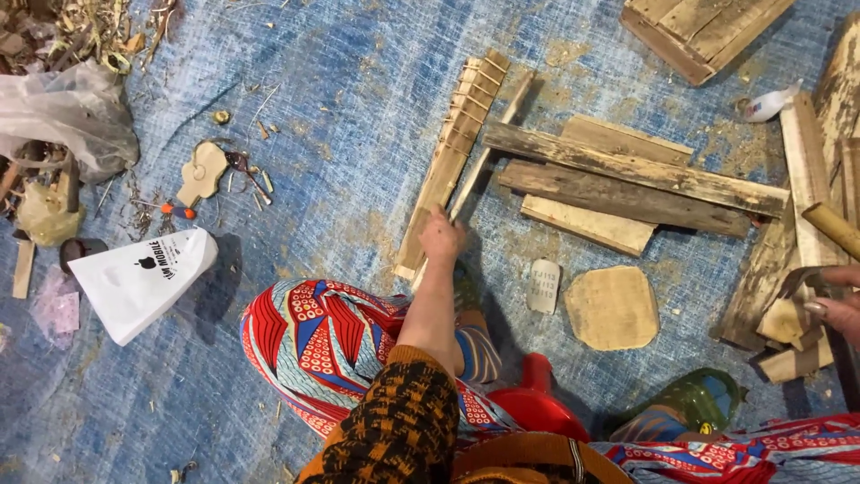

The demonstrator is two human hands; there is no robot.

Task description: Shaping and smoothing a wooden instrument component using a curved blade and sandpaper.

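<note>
Two hands work: the left hand [441, 235] pinches a thin wood strip [488, 152]; the right hand [838, 309] grips small wood blocks [788, 324].

We wear a knitted sleeve [394, 426] in mustard and black, its houndstooth-like pattern ending at a plain mustard cuff below the elbow. Our wrap skirt [313, 345] is a bold print of red and blue wedges, pale bands and rows of small red rings; the same cloth shows again at the lower right. A striped sock in blue, orange and grey covers one foot, and a glossy green shoe [694, 403] the other. Our right hand [838, 309] has painted nails.
</note>
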